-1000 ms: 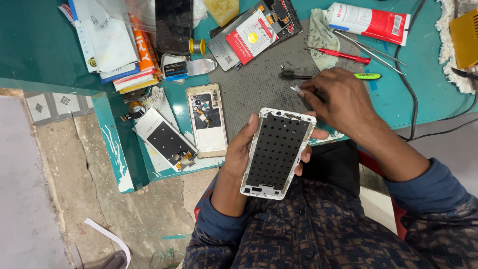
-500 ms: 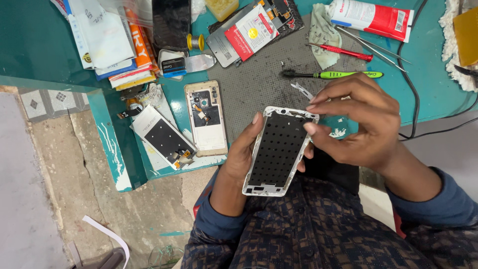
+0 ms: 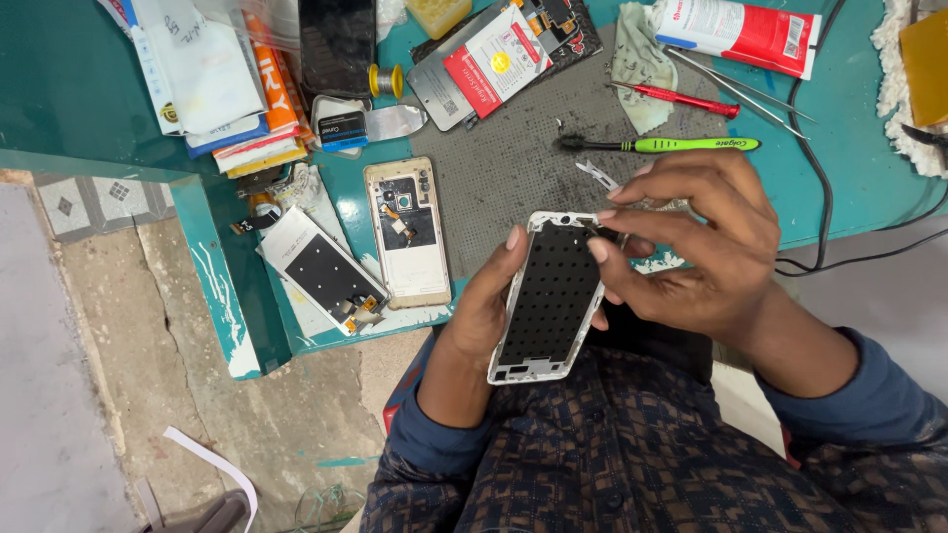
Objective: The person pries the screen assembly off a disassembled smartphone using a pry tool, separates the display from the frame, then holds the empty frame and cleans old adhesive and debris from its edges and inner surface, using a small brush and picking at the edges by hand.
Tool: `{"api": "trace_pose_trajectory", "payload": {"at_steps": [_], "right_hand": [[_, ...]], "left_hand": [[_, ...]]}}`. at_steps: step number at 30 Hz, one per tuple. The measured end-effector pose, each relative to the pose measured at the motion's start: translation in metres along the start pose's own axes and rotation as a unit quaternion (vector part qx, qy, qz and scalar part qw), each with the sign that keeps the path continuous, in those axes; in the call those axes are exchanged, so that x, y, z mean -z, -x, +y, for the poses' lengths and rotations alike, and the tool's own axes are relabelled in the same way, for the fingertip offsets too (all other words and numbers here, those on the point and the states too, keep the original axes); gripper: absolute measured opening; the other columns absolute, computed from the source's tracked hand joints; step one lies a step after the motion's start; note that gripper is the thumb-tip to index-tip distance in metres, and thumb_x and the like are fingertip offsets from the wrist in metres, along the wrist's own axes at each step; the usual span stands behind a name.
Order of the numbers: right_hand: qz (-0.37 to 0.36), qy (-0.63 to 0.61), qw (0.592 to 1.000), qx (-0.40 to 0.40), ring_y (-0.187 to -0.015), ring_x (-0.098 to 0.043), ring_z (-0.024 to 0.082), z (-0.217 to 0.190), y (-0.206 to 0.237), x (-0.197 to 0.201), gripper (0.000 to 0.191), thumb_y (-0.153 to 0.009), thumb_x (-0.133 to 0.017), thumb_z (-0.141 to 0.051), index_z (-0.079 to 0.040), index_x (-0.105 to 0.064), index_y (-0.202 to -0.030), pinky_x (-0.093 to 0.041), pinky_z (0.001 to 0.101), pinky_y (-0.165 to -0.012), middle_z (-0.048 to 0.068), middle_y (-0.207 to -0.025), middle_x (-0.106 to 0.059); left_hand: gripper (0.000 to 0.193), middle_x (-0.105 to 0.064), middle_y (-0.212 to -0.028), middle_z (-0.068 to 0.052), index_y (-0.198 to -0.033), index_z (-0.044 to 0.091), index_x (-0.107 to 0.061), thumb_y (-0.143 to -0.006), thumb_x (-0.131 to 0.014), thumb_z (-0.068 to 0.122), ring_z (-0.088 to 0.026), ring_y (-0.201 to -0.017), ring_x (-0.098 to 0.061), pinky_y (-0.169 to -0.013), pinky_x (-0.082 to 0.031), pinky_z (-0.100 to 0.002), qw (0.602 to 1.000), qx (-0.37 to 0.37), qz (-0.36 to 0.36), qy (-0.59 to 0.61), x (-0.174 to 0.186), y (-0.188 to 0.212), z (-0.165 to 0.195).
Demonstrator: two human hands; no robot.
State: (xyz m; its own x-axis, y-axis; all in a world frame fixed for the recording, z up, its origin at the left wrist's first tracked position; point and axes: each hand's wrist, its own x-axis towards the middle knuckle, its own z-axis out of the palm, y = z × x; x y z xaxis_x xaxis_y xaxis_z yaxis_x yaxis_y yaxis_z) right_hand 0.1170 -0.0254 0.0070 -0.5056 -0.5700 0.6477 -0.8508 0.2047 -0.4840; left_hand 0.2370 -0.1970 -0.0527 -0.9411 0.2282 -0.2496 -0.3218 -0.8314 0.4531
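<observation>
My left hand (image 3: 479, 316) grips a white phone frame (image 3: 548, 296) from below, its black perforated inner plate facing up, held above my lap at the table edge. My right hand (image 3: 691, 242) is at the frame's top right corner, thumb and fingertips pinched there; whether they hold a small part I cannot tell. Behind my right hand on the grey work mat (image 3: 513, 158) lie a green-handled brush (image 3: 671, 145) and a small white strip (image 3: 597, 176).
On the teal table (image 3: 79, 99): a gold phone back shell (image 3: 407, 232), a white screen assembly (image 3: 321, 268), a red-and-white battery (image 3: 494, 59), a red screwdriver (image 3: 681, 99), tweezers (image 3: 736, 84), a glue tube (image 3: 736, 25), stacked packets (image 3: 212, 79), a black cable (image 3: 825, 207).
My right hand left the mat near the brush and came onto the frame's top right corner. The left hand kept holding the frame, shifting slightly.
</observation>
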Motion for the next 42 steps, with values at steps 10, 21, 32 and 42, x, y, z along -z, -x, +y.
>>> {"api": "trace_pose_trajectory", "payload": {"at_steps": [10, 21, 32, 42], "right_hand": [[-0.034, 0.073, 0.994, 0.076, -0.109, -0.062, 0.028, 0.005, 0.006, -0.005, 0.02, -0.085, -0.089, -0.008, -0.007, -0.079, -0.103, -0.055, 0.0387, -0.09, 0.005, -0.113, -0.069], [-0.08, 0.063, 0.994, 0.027, -0.123, -0.057, 0.033, 0.006, 0.009, -0.007, 0.018, -0.093, -0.082, -0.013, -0.007, -0.068, -0.103, -0.048, 0.0498, -0.1, 0.01, -0.12, -0.061], [-0.075, 0.091, 0.986, -0.118, -0.118, -0.054, 0.034, 0.045, 0.017, -0.02, 0.013, -0.096, -0.08, -0.001, -0.002, -0.07, -0.104, -0.045, 0.044, -0.1, 0.014, -0.122, -0.06], [-0.123, 0.067, 0.98, -0.142, -0.122, -0.053, 0.033, 0.068, 0.035, -0.044, 0.01, -0.099, -0.077, -0.007, -0.003, -0.072, -0.106, -0.046, 0.0457, -0.103, 0.012, -0.124, -0.06]], "left_hand": [[0.061, -0.07, -0.109, -0.02, -0.132, -0.007, -0.058, -0.112, -0.041, 0.048, -0.033, -0.089, -0.074, -0.08, -0.063, -0.039, 0.996, -0.032, 0.038, -0.071, 0.008, -0.004, -0.004], [0.073, -0.068, -0.118, -0.023, -0.14, -0.009, -0.053, -0.111, -0.036, 0.057, -0.033, -0.101, -0.072, -0.086, -0.063, -0.045, 0.999, -0.027, 0.033, 0.021, 0.009, -0.009, -0.001], [0.085, -0.046, -0.149, -0.037, -0.161, -0.008, -0.03, -0.112, -0.038, 0.06, -0.032, -0.111, -0.065, -0.088, -0.062, -0.04, 0.99, -0.037, -0.071, 0.115, -0.003, -0.005, 0.016], [0.085, -0.047, -0.148, -0.037, -0.163, -0.008, -0.026, -0.112, -0.036, 0.06, -0.033, -0.11, -0.066, -0.087, -0.063, -0.041, 0.989, -0.046, -0.068, 0.126, 0.004, -0.005, 0.015]]}}
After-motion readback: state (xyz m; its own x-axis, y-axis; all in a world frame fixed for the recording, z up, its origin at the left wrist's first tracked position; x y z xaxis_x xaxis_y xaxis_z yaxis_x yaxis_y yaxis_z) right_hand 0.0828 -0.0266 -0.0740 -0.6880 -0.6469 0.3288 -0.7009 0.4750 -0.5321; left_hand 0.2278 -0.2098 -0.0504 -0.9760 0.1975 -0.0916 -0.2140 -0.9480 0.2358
